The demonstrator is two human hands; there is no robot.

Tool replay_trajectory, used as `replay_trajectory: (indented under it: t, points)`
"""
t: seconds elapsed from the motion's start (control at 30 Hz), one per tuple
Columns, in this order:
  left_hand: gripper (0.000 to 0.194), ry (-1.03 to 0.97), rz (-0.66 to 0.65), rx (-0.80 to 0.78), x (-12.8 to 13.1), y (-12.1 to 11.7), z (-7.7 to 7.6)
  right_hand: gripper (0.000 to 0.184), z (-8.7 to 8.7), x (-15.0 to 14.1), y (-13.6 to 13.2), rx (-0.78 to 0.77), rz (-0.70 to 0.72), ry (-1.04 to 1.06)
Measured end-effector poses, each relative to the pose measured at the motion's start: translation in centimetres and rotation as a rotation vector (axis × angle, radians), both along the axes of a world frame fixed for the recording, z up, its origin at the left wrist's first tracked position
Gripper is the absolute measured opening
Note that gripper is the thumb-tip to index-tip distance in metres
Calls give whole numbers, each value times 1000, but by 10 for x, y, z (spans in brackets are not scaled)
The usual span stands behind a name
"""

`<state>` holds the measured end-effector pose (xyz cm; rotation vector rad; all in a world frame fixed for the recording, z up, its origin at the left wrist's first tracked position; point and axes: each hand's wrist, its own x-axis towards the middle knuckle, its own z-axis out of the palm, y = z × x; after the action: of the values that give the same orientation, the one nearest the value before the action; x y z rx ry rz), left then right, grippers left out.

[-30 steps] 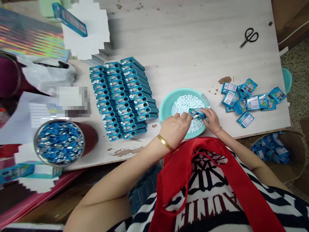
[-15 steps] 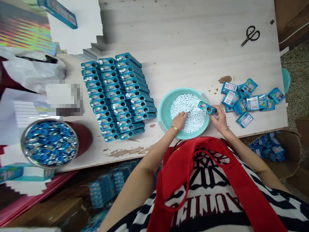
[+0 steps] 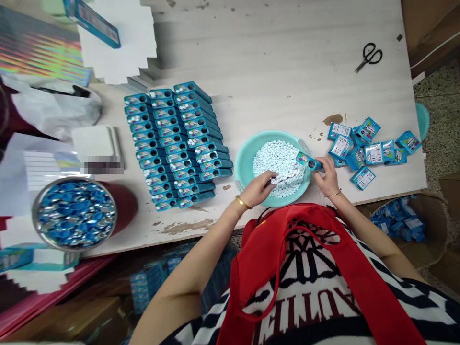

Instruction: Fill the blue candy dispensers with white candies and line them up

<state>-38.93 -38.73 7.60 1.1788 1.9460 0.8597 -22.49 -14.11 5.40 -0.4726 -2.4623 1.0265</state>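
A teal basin (image 3: pixel 247 158) full of small white tablets (image 3: pixel 278 155) sits near the table's front edge. My left hand (image 3: pixel 259 188) reaches into the tablets at the basin's near side, fingers pinched round a small scoop or tool that is mostly hidden. My right hand (image 3: pixel 325 173) holds a small blue box (image 3: pixel 308 160) tilted over the basin's right rim. Several flat blue boxes (image 3: pixel 370 146) lie loose to the right. Rows of filled blue boxes (image 3: pixel 176 143) with round holes stand to the left of the basin.
A metal bowl of blue caps (image 3: pixel 74 213) stands at the front left. Black scissors (image 3: pixel 369 55) lie at the far right of the table. A cardboard box with more blue boxes (image 3: pixel 402 223) sits on the floor to the right. White sheets and a plastic bag (image 3: pixel 57 108) lie at the left.
My left hand left the box and went down into the tablets at the basin's near side. My right hand carried the box to the basin's right rim.
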Motion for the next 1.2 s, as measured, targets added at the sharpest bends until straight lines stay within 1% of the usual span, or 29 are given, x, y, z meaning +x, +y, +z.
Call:
replay_trajectory:
  t: [0.07, 0.1, 0.13, 0.2, 0.3, 0.4, 0.5, 0.57, 0.6, 0.63, 0.67, 0.7, 0.73, 0.77, 0.83, 0.9, 0.93, 0.97, 1.0, 1.07, 1.13, 1.2]
  points:
    - [30, 61, -41, 1, -10, 1, 31, 39, -1, -2, -4, 16, 48, -16]
    - [30, 93, -72, -8, -14, 4, 45, 41, -2, -4, -6, 24, 68, -30]
    - [29, 131, -107, -27, -17, 7, 56, 42, -4, -5, -9, 31, 87, -45]
    - [27, 230, -170, -106, -20, 16, 74, 44, -7, -8, -15, 47, 120, -65]
    - [29, 403, -210, -305, -13, 31, 97, 46, -13, -11, -24, 80, 158, -79]
    - [32, 554, -211, -454, 4, 46, 120, 46, -18, -11, -30, 95, 187, -77]
    - [30, 650, -231, -475, 20, 53, 140, 47, -19, -11, -34, 68, 187, -76]
    - [29, 663, -241, -461, 21, 52, 145, 45, -18, -11, -34, 37, 182, -79]
    - [28, 660, -227, -448, 17, 49, 142, 45, -17, -11, -33, 21, 178, -77]
    - [28, 658, -197, -431, 12, 45, 135, 44, -16, -11, -32, 9, 171, -73]
    - [27, 656, -150, -410, 4, 41, 124, 43, -15, -11, -30, -1, 161, -67]
    - [28, 654, -91, -390, -5, 36, 108, 43, -14, -11, -28, -10, 149, -61]
    - [29, 647, -32, -379, -15, 32, 89, 42, -12, -10, -26, -17, 136, -54]
    - [30, 633, 21, -378, -23, 29, 65, 42, -11, -10, -24, -27, 122, -49]
    - [31, 568, 84, -442, -35, 25, 14, 40, -7, -9, -20, -53, 85, -43]
    - [33, 483, 100, -499, -34, 26, -34, 37, -4, -8, -16, -76, 43, -32]
    - [34, 433, 96, -500, -29, 28, -54, 36, -2, -8, -14, -83, 26, -25]
    - [35, 378, 90, -482, -21, 30, -70, 35, -1, -8, -12, -87, 13, -18]
    - [36, 320, 82, -450, -11, 33, -83, 34, 1, -8, -11, -86, 4, -13]
    - [36, 216, 67, -379, 12, 37, -98, 33, 3, -7, -8, -80, -9, -8]
    - [35, 150, 58, -332, 32, 38, -104, 32, 4, -7, -6, -73, -26, -2]
    - [34, 117, 48, -307, 44, 36, -104, 30, 4, -7, -5, -71, -42, 9]
